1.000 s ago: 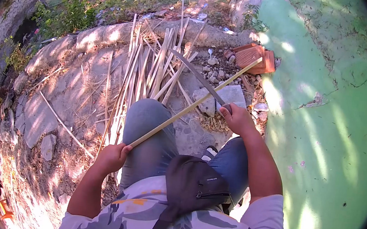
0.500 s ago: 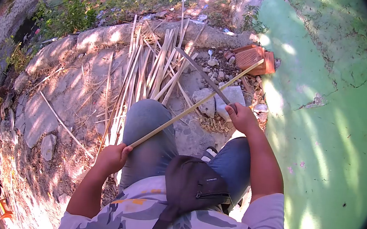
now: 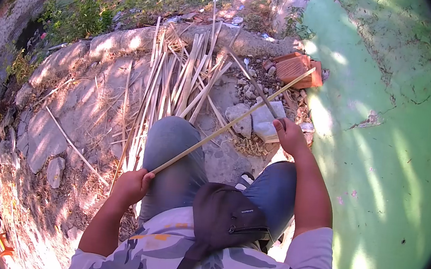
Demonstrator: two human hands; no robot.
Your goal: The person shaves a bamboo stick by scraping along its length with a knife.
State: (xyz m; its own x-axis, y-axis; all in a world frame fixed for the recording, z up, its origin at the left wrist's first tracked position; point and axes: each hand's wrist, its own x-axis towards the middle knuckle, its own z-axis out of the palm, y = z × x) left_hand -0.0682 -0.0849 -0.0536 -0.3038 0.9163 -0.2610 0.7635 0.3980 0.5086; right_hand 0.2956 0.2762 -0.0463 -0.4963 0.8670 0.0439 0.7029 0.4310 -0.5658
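My left hand (image 3: 132,186) is closed around the near end of a long, pale bamboo-like strip (image 3: 218,130). The strip slants over my left knee and away to the upper right. In my right hand (image 3: 292,137) is the handle of a long knife (image 3: 247,75), its blade pointing up and left. Blade and strip cross a little beyond the right hand; whether they touch, I cannot tell. Past my left knee lies a pile of split strips (image 3: 182,77) on the ground.
Broken concrete pieces (image 3: 269,120) and gravel lie ahead of my right hand, with orange roof tiles (image 3: 297,69) beyond. A green wall (image 3: 381,169) bounds the right side. One loose strip (image 3: 73,145) lies on the left. A black bag (image 3: 230,210) rests at my waist.
My right hand and the knife have shifted to the right, and the blade tip has swung right and slightly farther away. The strip's far end has moved slightly right; my left hand has barely moved.
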